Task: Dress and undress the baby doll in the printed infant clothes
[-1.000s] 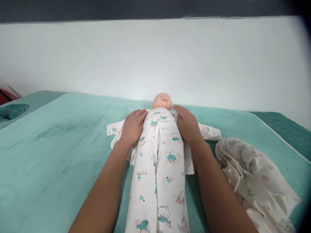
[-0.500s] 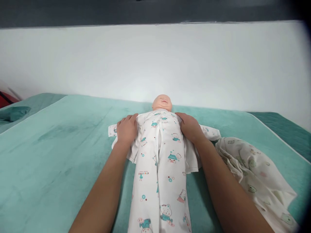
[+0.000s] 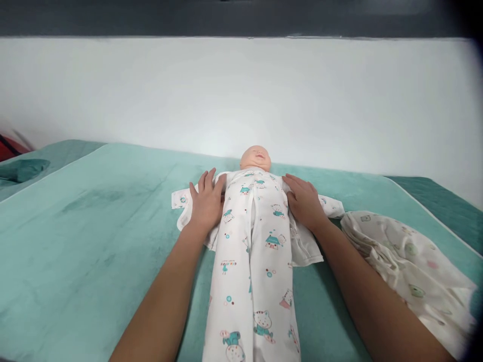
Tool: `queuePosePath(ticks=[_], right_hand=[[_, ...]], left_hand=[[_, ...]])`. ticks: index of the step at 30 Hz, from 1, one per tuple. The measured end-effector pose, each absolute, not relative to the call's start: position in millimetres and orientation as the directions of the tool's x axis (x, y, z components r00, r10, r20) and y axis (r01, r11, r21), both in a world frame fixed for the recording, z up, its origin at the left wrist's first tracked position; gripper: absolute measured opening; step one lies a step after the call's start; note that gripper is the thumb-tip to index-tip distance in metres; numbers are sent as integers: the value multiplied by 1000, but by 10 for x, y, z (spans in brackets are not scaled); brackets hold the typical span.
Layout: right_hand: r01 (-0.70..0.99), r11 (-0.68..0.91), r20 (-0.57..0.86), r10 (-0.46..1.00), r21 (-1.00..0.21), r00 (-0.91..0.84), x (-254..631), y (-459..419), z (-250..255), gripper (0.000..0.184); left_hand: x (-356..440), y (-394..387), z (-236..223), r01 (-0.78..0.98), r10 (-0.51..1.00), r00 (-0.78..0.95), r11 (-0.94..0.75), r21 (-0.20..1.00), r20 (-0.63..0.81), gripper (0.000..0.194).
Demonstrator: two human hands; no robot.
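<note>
A baby doll (image 3: 255, 159) lies on its back along the middle of a teal mat (image 3: 94, 226), head away from me. It wears a white printed romper (image 3: 251, 251) with cartoon animals and houses. My left hand (image 3: 206, 203) rests flat on the doll's left flank, fingers stretched out. On the other flank lies my right hand (image 3: 304, 201), also flat and open on the cloth. The romper's sleeves spread out to both sides under my hands.
A crumpled pale printed cloth (image 3: 407, 266) lies on the mat at the right. A white wall (image 3: 241, 100) rises behind the mat. A dark green pad (image 3: 22, 168) and something red show at the far left.
Both hands have slid a little down and outward on the doll's chest, and their fingers have straightened from a curled hold to lying flat. The view has shifted slightly.
</note>
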State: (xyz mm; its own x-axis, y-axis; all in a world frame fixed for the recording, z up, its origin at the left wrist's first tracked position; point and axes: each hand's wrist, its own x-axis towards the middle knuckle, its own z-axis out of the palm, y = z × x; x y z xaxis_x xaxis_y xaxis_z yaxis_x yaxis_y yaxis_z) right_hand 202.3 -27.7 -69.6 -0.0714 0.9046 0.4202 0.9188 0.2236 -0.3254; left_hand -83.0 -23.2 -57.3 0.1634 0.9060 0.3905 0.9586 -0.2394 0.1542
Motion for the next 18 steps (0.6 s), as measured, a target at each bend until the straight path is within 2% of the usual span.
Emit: queuePosePath(ticks=[5,9,12,15,18], right_hand=[[958,224,321,934,-180,-158,2073,-376,-721,76],[969,235,348,917,-76,-195,2103,-446,-769,71],[971,238,388,898,-34,-206,2032,-548,-804,67],[965,258,415,884,-47,-216,1982,-692,-862,65],[950,252,477,868,-183,-138,2054,-828,-944,61]], left_hand=[[-896,-330,-630,963,929,190,-240,124,318,63],[-940,-416,-692,964,925,192,-240,111,329,59],[-953,-510,-730,963,927,170,-229,145,334,56],[-997,-656,-767,962,912,137,-215,166,387,53],[-1090,-837,-807,971,886,-15,-96,217,463,50]])
